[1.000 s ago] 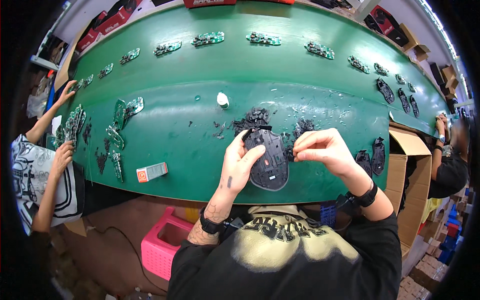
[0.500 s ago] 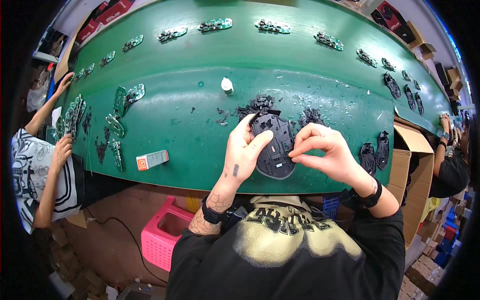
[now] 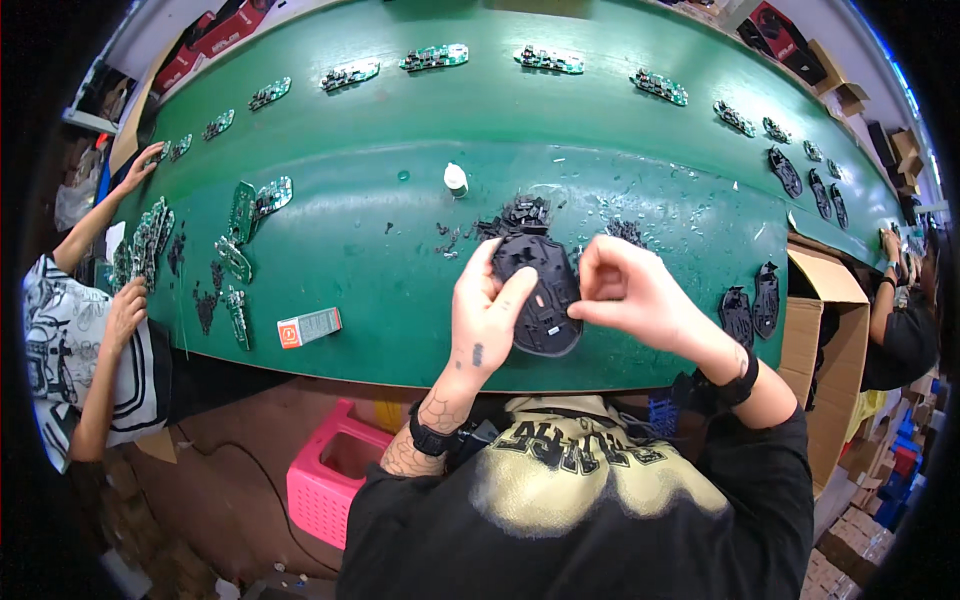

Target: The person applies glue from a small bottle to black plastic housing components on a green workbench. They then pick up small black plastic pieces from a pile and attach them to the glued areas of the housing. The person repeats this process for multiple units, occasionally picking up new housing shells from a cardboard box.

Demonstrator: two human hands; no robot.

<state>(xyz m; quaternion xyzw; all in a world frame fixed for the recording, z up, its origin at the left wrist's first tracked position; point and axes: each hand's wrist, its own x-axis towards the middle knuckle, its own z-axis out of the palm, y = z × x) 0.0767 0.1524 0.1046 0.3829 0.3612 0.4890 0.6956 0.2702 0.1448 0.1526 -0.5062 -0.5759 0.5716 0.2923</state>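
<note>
My left hand grips an oval black plastic shell along its left side, thumb laid across the inner face. Ribs and small slots mark that face. At the shell's right edge, my right hand is closed in a pinch of thumb and forefinger; whatever sits between the fingertips is too small to make out. Just beyond the shell lies a heap of small black plastic pieces. Another small pile of black pieces is partly hidden behind my right hand.
A white bottle and an orange-and-white box stand on the green table. Green circuit boards line the far side. More black shells lie right, near a cardboard box. A co-worker's hand holds boards at left.
The shell has shifted slightly left and turned more upright in my left hand. My right fingers have curled more, still beside its edge. At far left, a co-worker's upper hand has moved right.
</note>
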